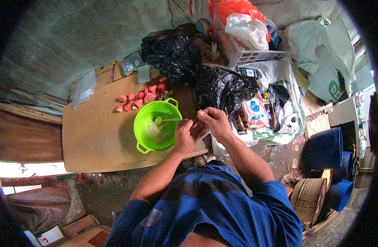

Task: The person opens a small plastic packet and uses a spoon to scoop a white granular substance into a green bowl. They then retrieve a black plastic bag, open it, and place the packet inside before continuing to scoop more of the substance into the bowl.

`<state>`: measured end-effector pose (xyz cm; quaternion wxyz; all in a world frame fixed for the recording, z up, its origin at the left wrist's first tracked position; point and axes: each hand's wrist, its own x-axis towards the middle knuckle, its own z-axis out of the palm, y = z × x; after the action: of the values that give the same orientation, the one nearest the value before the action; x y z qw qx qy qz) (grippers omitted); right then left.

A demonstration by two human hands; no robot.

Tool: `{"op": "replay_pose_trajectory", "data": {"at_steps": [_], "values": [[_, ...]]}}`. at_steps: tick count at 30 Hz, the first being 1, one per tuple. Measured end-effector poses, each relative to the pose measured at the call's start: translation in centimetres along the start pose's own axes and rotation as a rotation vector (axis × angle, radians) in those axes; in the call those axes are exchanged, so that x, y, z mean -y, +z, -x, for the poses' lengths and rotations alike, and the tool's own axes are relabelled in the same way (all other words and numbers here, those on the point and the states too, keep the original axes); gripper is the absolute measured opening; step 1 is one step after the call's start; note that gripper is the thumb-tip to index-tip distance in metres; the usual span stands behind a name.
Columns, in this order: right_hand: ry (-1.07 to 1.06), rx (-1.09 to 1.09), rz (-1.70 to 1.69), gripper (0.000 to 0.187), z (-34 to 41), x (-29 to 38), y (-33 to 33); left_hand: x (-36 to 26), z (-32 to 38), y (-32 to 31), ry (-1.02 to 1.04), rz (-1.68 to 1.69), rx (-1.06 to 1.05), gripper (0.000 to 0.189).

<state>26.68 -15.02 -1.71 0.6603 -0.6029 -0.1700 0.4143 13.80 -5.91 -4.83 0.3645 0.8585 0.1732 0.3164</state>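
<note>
My left hand is curled at the right rim of a lime-green plastic basin, its fingers around what looks like a small clear plastic packet. Close beside it, my right hand has its thumb and fingertips pinched together above the packet. Whether the pale spot at those fingertips is a nail or a scrap, I cannot tell. Inside the two-handled basin rests a spoon, with a heap of pale powder and darker, greenish grains below it. Several red water apples lie behind the basin.
The basin stands on a brown wooden table. Black plastic bags crowd the table's back right. To the right, a white plastic sack bears a pink-and-white packet and a screwdriver. Blue drums stand farther right.
</note>
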Motion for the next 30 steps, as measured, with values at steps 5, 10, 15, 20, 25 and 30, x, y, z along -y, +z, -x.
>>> {"op": "replay_pose_trajectory", "data": {"at_steps": [5, 10, 15, 20, 25, 30], "values": [[-0.035, -0.026, 0.021, 0.024, -0.3, -0.2, -0.2, 0.5, -0.6, 0.0, -0.042, 0.016, 0.060, 0.011], [0.036, -0.092, -0.128, 0.025, -0.3, -0.4, -0.1, 0.4, -0.5, 0.5, -0.036, 0.110, 0.011, 0.005], [0.121, -0.102, -0.276, 0.026, -0.4, -0.2, -0.3, 0.3, -0.6, 0.7, 0.005, 0.096, -0.028, 0.005], [0.153, -0.117, -0.406, 0.024, -0.6, -0.3, -0.3, 0.3, -0.5, 0.7, 0.006, 0.135, -0.043, 0.011], [0.172, -0.102, -0.535, 0.021, -1.0, -0.4, -0.4, 0.7, -0.4, 1.0, -0.027, 0.147, -0.040, 0.017], [0.167, -0.065, -0.537, 0.019, -1.5, 0.1, -1.4, 0.8, -0.3, 1.0, -0.070, 0.161, -0.042, 0.020]]}}
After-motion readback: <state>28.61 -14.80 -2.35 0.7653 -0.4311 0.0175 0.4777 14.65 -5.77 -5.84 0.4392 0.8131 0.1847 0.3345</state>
